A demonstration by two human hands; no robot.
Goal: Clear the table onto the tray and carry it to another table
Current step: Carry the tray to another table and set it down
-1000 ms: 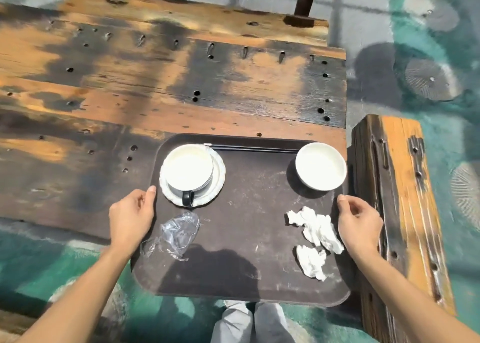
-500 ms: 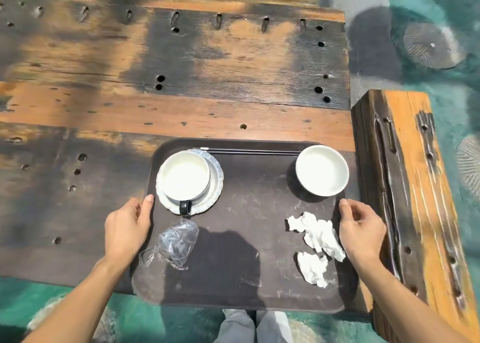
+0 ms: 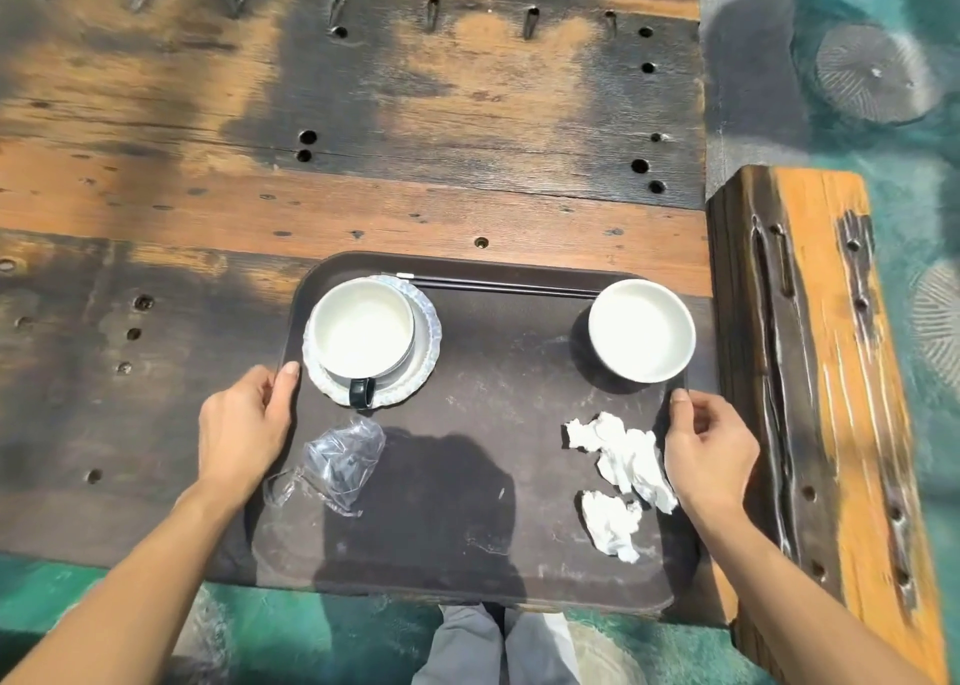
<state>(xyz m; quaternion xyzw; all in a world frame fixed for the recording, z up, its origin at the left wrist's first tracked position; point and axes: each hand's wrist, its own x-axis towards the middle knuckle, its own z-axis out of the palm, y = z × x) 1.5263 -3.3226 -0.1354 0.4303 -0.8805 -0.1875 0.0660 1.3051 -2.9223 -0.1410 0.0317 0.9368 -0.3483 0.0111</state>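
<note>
A dark brown tray [image 3: 493, 482] lies on the weathered wooden table [image 3: 363, 139], its near edge sticking out past the table's front. On it stand a white cup [image 3: 363, 328] on a white saucer [image 3: 426, 341] at the far left, and a white bowl [image 3: 641, 328] at the far right. Black chopsticks [image 3: 498, 287] lie along the far rim. Crumpled clear plastic [image 3: 337, 463] sits near left, white crumpled napkins [image 3: 623, 461] near right. My left hand [image 3: 244, 424] grips the tray's left rim, and my right hand [image 3: 709, 448] grips its right rim.
A thick wooden bench [image 3: 831, 398] runs along the table's right side, close to my right hand. The floor [image 3: 883, 113] is teal with pale round patterns. My legs [image 3: 498, 648] show under the tray's near edge.
The table and tray have slid downward and grown in the view as the camera closed in. Both hands stay on the tray's side rims; the items keep their places.
</note>
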